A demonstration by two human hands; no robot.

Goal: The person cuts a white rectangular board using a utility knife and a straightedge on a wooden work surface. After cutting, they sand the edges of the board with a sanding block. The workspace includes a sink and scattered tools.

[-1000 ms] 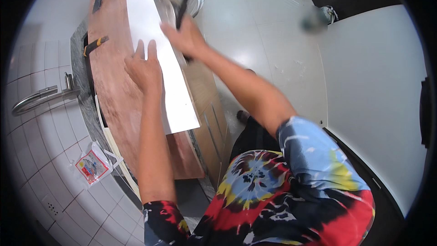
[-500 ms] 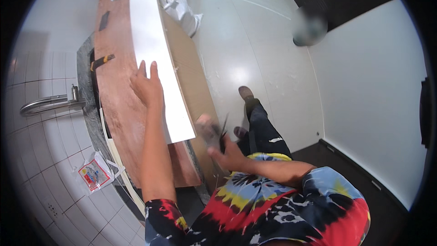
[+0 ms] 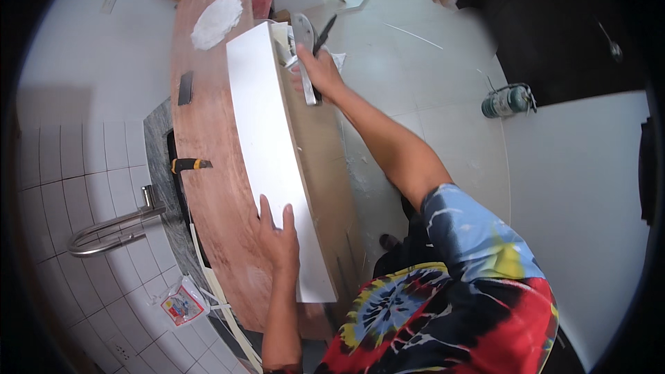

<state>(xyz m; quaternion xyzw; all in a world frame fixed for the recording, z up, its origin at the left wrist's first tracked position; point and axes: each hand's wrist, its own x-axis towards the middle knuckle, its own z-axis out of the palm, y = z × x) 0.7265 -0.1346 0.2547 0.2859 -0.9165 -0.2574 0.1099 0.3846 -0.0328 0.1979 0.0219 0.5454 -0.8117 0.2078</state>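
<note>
A long white board [image 3: 267,131] lies along the reddish-brown wooden worktop [image 3: 208,194], its right edge over a tan panel [image 3: 322,159]. My left hand [image 3: 278,239] rests on the near part of the board, fingers spread. At the board's far end, my right hand [image 3: 315,73] grips a hand plane [image 3: 303,31] with a silver metal body and black handle. The plane is beside the board's right edge; whether it touches the edge cannot be told.
A black-and-yellow utility knife [image 3: 190,165], a small dark block [image 3: 185,88] and a white heap [image 3: 217,22] lie on the worktop. A curved faucet [image 3: 104,228] stands at left, near a plastic packet [image 3: 183,305]. A green cylinder [image 3: 509,101] stands on the floor at right.
My right hand has carried the plane from near my body to the board's far end. The view has shifted; my left hand remains on the board.
</note>
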